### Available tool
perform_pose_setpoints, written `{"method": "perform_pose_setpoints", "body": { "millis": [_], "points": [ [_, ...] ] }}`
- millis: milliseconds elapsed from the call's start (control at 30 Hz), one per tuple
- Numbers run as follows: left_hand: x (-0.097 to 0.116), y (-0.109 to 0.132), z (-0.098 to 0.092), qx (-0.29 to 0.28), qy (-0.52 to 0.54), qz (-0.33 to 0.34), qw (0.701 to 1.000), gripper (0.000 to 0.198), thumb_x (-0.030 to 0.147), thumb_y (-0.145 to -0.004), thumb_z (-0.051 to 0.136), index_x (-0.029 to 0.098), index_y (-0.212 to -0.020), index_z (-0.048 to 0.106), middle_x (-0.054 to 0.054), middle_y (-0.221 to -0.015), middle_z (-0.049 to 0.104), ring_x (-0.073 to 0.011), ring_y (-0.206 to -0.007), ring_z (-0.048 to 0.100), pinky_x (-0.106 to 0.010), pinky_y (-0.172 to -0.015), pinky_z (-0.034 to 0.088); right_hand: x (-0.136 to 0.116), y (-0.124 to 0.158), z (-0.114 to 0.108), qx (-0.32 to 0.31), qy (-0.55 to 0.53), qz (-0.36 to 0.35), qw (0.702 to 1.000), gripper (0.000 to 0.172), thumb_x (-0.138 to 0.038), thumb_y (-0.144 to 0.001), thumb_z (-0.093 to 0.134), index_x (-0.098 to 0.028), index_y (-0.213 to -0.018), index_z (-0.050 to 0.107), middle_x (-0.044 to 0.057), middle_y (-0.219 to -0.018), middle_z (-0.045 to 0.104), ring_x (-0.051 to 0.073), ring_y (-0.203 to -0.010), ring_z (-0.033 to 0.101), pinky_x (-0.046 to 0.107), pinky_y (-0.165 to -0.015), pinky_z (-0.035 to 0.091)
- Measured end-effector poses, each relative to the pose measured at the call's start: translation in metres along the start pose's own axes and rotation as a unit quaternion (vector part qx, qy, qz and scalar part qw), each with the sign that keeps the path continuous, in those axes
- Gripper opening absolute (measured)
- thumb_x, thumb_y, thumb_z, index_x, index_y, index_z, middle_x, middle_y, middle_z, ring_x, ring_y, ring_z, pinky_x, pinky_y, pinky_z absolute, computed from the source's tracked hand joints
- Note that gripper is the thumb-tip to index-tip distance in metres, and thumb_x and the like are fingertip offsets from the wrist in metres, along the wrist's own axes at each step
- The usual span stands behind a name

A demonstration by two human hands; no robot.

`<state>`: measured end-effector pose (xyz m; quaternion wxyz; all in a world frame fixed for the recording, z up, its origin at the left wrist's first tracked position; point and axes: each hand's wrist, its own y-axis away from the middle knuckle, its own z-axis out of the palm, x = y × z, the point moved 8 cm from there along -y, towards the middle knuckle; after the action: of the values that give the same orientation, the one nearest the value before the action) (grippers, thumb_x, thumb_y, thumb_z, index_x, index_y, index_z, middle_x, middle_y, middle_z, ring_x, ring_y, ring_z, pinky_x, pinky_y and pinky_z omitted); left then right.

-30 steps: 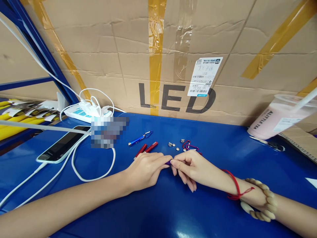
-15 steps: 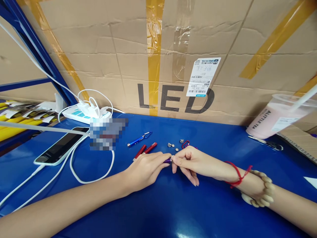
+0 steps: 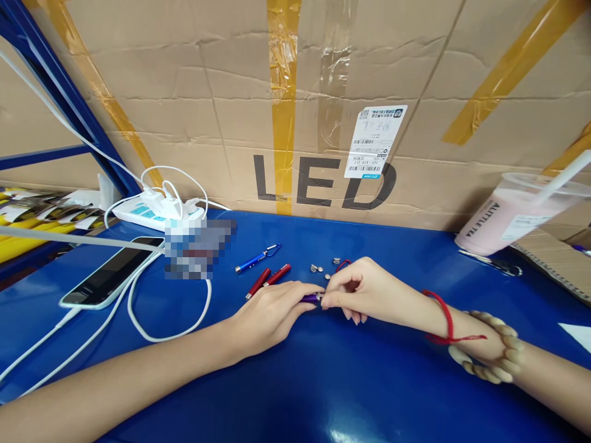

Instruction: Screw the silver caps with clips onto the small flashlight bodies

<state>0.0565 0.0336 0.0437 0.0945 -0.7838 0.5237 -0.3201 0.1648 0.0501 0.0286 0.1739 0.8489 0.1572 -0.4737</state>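
Observation:
My left hand (image 3: 272, 312) rests on the blue table (image 3: 323, 381) with its fingers closed round a small purple pen-light (image 3: 310, 298). My right hand (image 3: 364, 289) pinches the end of that same purple pen-light, fingertips meeting the left hand's. Just beyond the hands lie two red pen-lights (image 3: 268, 279), a blue pen-light (image 3: 252, 261) with a clip, several small silver button cells (image 3: 318, 269) and a red carabiner clip (image 3: 342, 264) partly hidden by my right hand.
A large cardboard box (image 3: 323, 123) marked LED walls off the back. At left lie a phone (image 3: 111, 273), white cable (image 3: 170, 326) and power strip (image 3: 157, 212). A pink drink cup (image 3: 512, 218) and scissors (image 3: 492, 262) sit at right.
My right hand has rolled over and curled tighter at the purple pen-light's end, hiding more of the clips behind it. The left hand has barely moved.

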Motion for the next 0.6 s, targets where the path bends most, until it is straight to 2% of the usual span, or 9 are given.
{"method": "perform_pose_setpoints", "body": {
  "millis": [100,167,300,367,400,433,500,567,600],
  "points": [
    [0.002,0.001,0.001,-0.001,-0.007,0.009,1.0,0.017,0.02,-0.095,0.036,0.017,-0.104,0.05,-0.004,-0.09,0.067,-0.0134,-0.08,0.064,-0.023,-0.071,0.051,-0.007,0.003,0.006,-0.026,0.055,-0.024,0.998,0.029,-0.039,-0.08,0.058,-0.014,-0.069,0.066,-0.002,-0.051,0.057,0.008,-0.04,0.054,0.016,-0.039,0.043],
    [0.002,0.003,0.001,0.01,-0.019,0.011,1.0,0.015,0.022,-0.095,0.034,0.017,-0.093,0.049,-0.003,-0.082,0.066,-0.014,-0.073,0.065,-0.023,-0.064,0.051,-0.02,0.006,0.007,-0.02,0.125,-0.085,0.988,0.029,-0.034,-0.086,0.052,-0.015,-0.07,0.066,-0.001,-0.056,0.06,0.007,-0.041,0.054,0.016,-0.043,0.044],
    [0.003,0.008,0.002,0.025,-0.055,0.028,0.998,0.021,0.023,-0.096,0.029,0.018,-0.081,0.043,-0.004,-0.071,0.062,-0.0145,-0.061,0.061,-0.023,-0.055,0.048,-0.046,0.02,0.017,0.022,0.328,-0.228,0.916,0.03,-0.02,-0.092,0.04,-0.016,-0.073,0.063,0.002,-0.068,0.063,0.01,-0.055,0.058,0.02,-0.052,0.042],
    [0.005,0.009,0.003,0.031,-0.07,0.045,0.996,0.021,0.021,-0.096,0.028,0.017,-0.081,0.043,-0.003,-0.067,0.059,-0.0136,-0.057,0.058,-0.022,-0.052,0.046,-0.048,0.023,0.021,0.054,0.396,-0.243,0.884,0.03,-0.016,-0.091,0.038,-0.015,-0.073,0.061,0.005,-0.068,0.063,0.014,-0.059,0.059,0.023,-0.05,0.039],
    [0.007,0.009,0.002,0.036,-0.076,0.053,0.995,0.021,0.019,-0.095,0.028,0.017,-0.08,0.043,-0.002,-0.065,0.058,-0.0132,-0.055,0.057,-0.022,-0.051,0.044,-0.048,0.024,0.022,0.069,0.403,-0.243,0.88,0.03,-0.015,-0.091,0.038,-0.014,-0.07,0.06,0.006,-0.067,0.063,0.015,-0.058,0.059,0.024,-0.05,0.039],
    [0.009,0.009,0.002,0.04,-0.079,0.062,0.994,0.021,0.018,-0.095,0.029,0.017,-0.08,0.044,-0.002,-0.064,0.057,-0.0129,-0.054,0.055,-0.022,-0.05,0.043,-0.048,0.023,0.023,0.075,0.384,-0.241,0.888,0.031,-0.016,-0.09,0.038,-0.014,-0.068,0.058,0.006,-0.065,0.062,0.015,-0.057,0.058,0.025,-0.05,0.039],
    [0.013,0.009,0.001,0.04,-0.082,0.079,0.993,0.021,0.015,-0.094,0.031,0.016,-0.079,0.046,-0.003,-0.064,0.057,-0.0129,-0.054,0.055,-0.022,-0.05,0.042,-0.041,0.019,0.024,0.06,0.258,-0.201,0.943,0.033,-0.022,-0.09,0.039,-0.014,-0.063,0.055,0.004,-0.058,0.059,0.013,-0.05,0.056,0.024,-0.05,0.042],
    [0.016,0.008,-0.001,0.038,-0.088,0.092,0.991,0.022,0.011,-0.092,0.032,0.015,-0.078,0.048,-0.004,-0.064,0.058,-0.0133,-0.055,0.054,-0.022,-0.051,0.042,-0.023,0.011,0.027,0.014,0.07,-0.092,0.993,0.036,-0.034,-0.089,0.043,-0.015,-0.06,0.051,-0.001,-0.049,0.053,0.01,-0.039,0.052,0.021,-0.042,0.041],
    [0.017,0.008,-0.001,0.039,-0.093,0.098,0.99,0.022,0.01,-0.091,0.032,0.015,-0.078,0.049,-0.004,-0.065,0.058,-0.0135,-0.055,0.054,-0.022,-0.051,0.042,-0.014,0.009,0.031,-0.014,-0.021,-0.031,0.999,0.038,-0.041,-0.087,0.046,-0.015,-0.06,0.05,-0.003,-0.045,0.05,0.008,-0.034,0.049,0.019,-0.037,0.039]
  ]
}}
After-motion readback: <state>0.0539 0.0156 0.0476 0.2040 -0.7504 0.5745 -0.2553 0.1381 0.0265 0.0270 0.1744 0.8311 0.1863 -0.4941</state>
